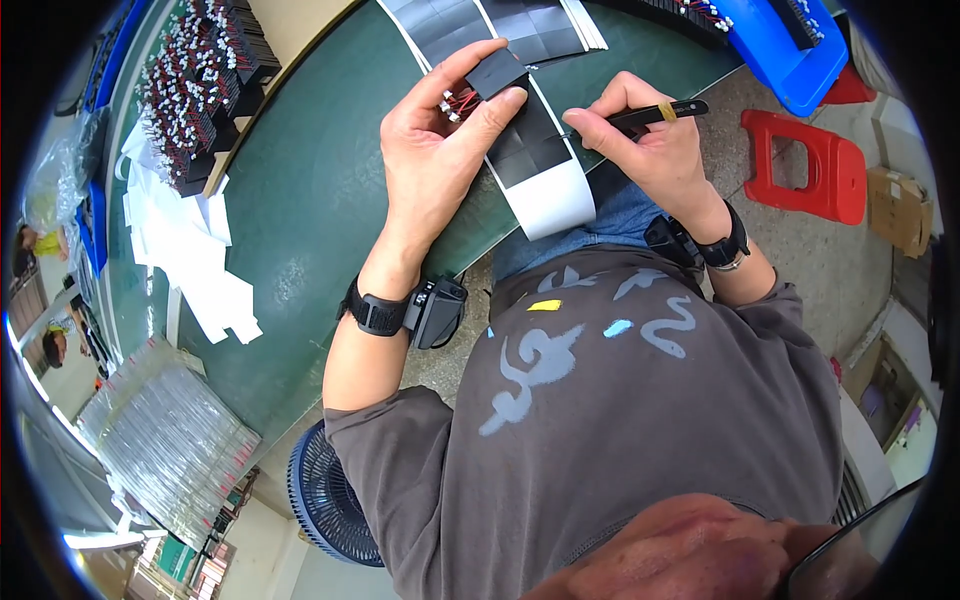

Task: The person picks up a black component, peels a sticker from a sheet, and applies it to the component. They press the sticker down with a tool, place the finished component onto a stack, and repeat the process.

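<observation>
My left hand (432,150) grips a flat black rectangular block (497,74) between thumb and fingers. Short red and black wires with white plugs (457,104) stick out of the block toward my palm. In my right hand (655,150) is a pair of black tweezers (688,108) with a yellow band round it, its tip pointing left. Beneath and between both hands lies a strip of black stickers (530,145) on white backing. Its bare white end (552,200) curls over the table's near edge. More black sheets (535,28) are stacked beyond.
Many similar wired blocks (195,85) crowd the green table's (310,180) left side, near white paper scraps (190,250). A blue bin (790,65) sits at the upper right, a red stool (805,165) below it. Clear plastic trays (170,440) and a blue fan (330,495) are lower left.
</observation>
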The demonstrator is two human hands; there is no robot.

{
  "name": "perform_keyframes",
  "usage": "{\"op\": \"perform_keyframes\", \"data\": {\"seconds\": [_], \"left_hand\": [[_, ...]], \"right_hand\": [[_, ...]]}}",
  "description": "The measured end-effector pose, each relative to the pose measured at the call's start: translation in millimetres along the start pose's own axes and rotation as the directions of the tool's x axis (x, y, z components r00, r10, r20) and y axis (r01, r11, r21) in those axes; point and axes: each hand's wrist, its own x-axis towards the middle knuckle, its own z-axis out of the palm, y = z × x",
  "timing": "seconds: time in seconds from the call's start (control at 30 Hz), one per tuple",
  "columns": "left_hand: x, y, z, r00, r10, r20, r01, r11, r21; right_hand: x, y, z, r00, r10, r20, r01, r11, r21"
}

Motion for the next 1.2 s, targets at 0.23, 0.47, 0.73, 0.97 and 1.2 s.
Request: {"op": "perform_keyframes", "data": {"seconds": [0.23,0.47,0.73,0.97,1.2], "left_hand": [[1,2,-1,1.0,-0.004,0.012,0.003,0.999,0.051],[-1,-5,-4,1.0,0.018,0.006,-0.018,0.994,0.111],[-6,1,-1,0.999,-0.015,0.042,0.007,0.982,0.189],[-4,1,0,0.995,0.05,0.089,-0.068,0.975,0.21],[-4,4,1,0.996,-0.001,0.086,-0.017,0.977,0.211]], "right_hand": [[-4,1,-6,0.979,-0.192,0.073,0.185,0.977,0.103],[-1,-7,-3,0.822,-0.554,-0.13,0.567,0.78,0.265],[38,-8,-1,0.948,0.286,0.137,-0.269,0.498,0.824],[41,0,0,0.967,0.232,0.107,-0.231,0.614,0.755],[41,0,0,0.965,0.241,0.1,-0.237,0.647,0.725]]}}
